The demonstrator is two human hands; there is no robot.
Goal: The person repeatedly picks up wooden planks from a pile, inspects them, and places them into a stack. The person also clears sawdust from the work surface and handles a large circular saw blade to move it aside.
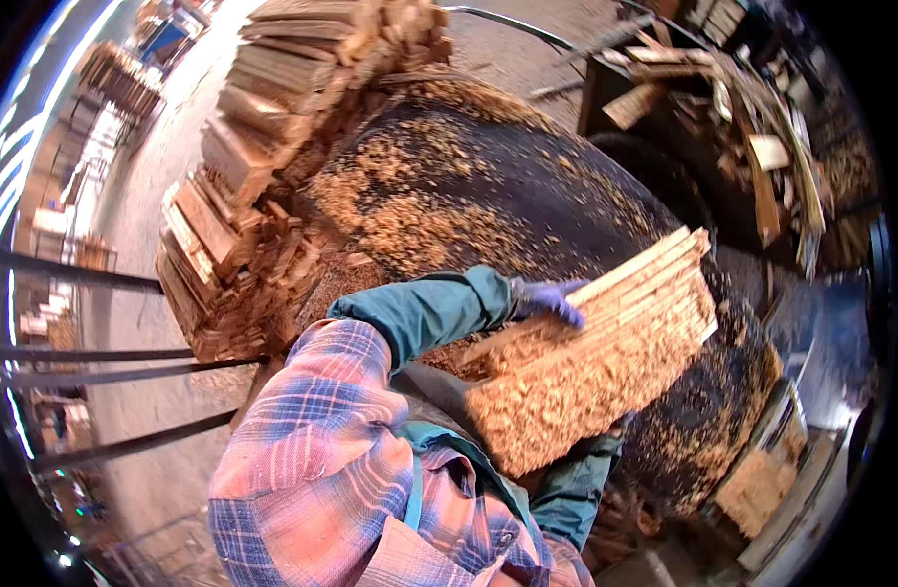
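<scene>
A tilted stack of thin wooden boards [606,342] is in front of my body, over a dark surface. Rough shavings coat its broad near face, while the board edges show as layers along the far side. My left hand [552,299], in a purple glove, grips the stack's upper left edge, with thumb and fingers partly visible. At the lower right edge my right hand [621,425] holds the boards from below; its fingers are mostly hidden behind them. Teal sleeve covers reach over both forearms.
Wood chips lie scattered over the dark rounded surface [527,196]. Tall piles of split boards [273,108] stand to the left, beside dark metal bars [87,353]. A bin [606,98] of scrap wood is at the far right, and a metal-edged machine part [791,509] sits lower right.
</scene>
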